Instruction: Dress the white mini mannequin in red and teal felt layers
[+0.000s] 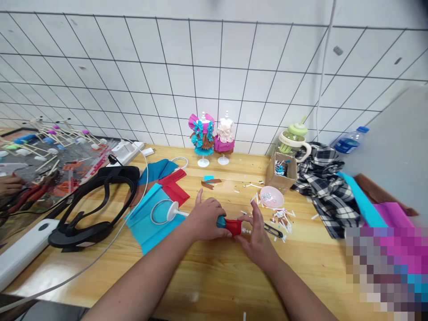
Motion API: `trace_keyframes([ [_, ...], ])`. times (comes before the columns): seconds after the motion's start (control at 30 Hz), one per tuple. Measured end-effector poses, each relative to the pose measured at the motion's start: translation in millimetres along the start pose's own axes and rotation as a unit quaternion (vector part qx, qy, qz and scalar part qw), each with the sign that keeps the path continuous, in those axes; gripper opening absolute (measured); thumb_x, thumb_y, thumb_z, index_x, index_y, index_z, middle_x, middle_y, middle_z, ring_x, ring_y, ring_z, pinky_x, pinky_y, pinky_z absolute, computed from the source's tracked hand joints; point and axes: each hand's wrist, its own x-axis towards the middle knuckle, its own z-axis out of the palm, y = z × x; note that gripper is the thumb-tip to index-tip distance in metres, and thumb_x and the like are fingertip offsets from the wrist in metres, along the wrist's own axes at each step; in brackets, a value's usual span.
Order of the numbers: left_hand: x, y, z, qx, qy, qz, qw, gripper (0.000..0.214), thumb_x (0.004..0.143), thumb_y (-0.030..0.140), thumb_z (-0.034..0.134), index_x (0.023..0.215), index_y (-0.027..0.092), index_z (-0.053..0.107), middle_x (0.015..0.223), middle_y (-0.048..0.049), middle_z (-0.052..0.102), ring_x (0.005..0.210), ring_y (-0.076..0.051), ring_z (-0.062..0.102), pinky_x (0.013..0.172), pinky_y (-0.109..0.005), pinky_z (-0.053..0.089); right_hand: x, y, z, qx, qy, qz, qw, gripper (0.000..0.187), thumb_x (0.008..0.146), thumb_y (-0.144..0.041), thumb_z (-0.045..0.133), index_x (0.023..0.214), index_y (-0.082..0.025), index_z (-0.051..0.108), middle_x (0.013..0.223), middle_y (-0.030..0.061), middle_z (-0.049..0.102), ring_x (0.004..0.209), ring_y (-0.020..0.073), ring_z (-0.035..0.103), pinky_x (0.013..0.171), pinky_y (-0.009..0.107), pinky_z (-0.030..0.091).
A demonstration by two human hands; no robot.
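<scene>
My left hand (207, 217) is closed around a miniature dress form lying sideways, its white stand base (172, 211) sticking out on the left. Blue and red crepe paper (233, 227) wraps its body. Thumb and a finger of my right hand (257, 238) hold the red end near the white beaded neck (246, 231), with the index finger raised. A pair of black thread snips (273, 230) lies just beyond that hand. Under the stand base are sheets of light blue paper (147, 227) and red paper (174, 187).
Two dressed miniature forms (202, 138) stand against the tiled wall. Right of centre are a pink dish (271, 197), a cardboard box (281, 173), paper scraps and a plaid cloth (321, 187). A black headset strap (96, 209), a cable and another person's hand (10, 185) are at left.
</scene>
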Motion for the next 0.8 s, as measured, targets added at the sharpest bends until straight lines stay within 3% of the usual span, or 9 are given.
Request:
trace_keyframes([
  [0.1, -0.9, 3.3, 2.7, -0.005, 0.000, -0.005, 1.000, 0.032, 0.066, 0.052, 0.075, 0.084, 0.025, 0.069, 0.087, -0.0010, 0.068, 0.098, -0.025, 0.059, 0.111, -0.064, -0.002, -0.4, -4.4, -7.3, 0.014, -0.026, -0.015, 0.999, 0.094, 0.087, -0.015, 0.054, 0.150, -0.032, -0.013, 0.157, 0.0177, -0.003, 0.112, 0.0226, 0.057, 0.108, 0.058, 0.031],
  [0.27, -7.5, 9.2, 4.8, -0.006, 0.018, 0.000, 1.000, 0.029, 0.065, 0.046, 0.077, 0.083, 0.025, 0.068, 0.086, -0.0005, 0.067, 0.097, -0.025, 0.058, 0.111, -0.064, -0.007, 5.0, -11.1, -15.6, 0.061, -0.014, 0.033, 0.998, 0.096, 0.084, -0.019, 0.057, 0.150, -0.028, -0.013, 0.157, 0.0189, 0.006, 0.113, 0.0242, 0.057, 0.108, 0.059, 0.031],
  [0.4, -13.1, 12.1, 4.1, 0.004, 0.023, 0.002, 1.000, 0.030, 0.066, 0.045, 0.076, 0.085, 0.024, 0.067, 0.086, -0.0007, 0.066, 0.097, -0.025, 0.057, 0.111, -0.064, -0.008, 9.0, -10.9, -11.6, 0.102, -0.013, 0.047, 0.994, 0.091, 0.084, -0.011, 0.052, 0.150, -0.030, -0.008, 0.154, 0.0187, 0.021, 0.099, 0.0182, 0.064, 0.103, 0.053, 0.040],
  [0.6, -18.7, 15.3, 5.1, 0.000, 0.020, -0.001, 1.000, 0.040, 0.068, 0.049, 0.075, 0.099, 0.026, 0.065, 0.093, -0.0008, 0.067, 0.101, -0.025, 0.057, 0.111, -0.062, -0.009, 14.9, -10.7, -14.6, 0.174, -0.032, 0.109, 0.978, 0.091, 0.083, -0.013, 0.054, 0.150, -0.035, -0.004, 0.151, 0.0158, 0.029, 0.085, 0.0149, 0.066, 0.092, 0.045, 0.050],
  [0.8, -19.3, 17.6, 6.7, 0.001, 0.031, -0.014, 0.999, 0.056, 0.068, 0.046, 0.076, 0.118, 0.027, 0.057, 0.101, -0.0030, 0.068, 0.103, -0.026, 0.058, 0.111, -0.062, -0.010, 31.3, -7.8, -18.0, 0.156, -0.048, 0.135, 0.977, 0.089, 0.083, -0.013, 0.054, 0.150, -0.036, 0.000, 0.148, 0.0119, 0.036, 0.080, 0.0129, 0.066, 0.107, 0.053, 0.037],
])
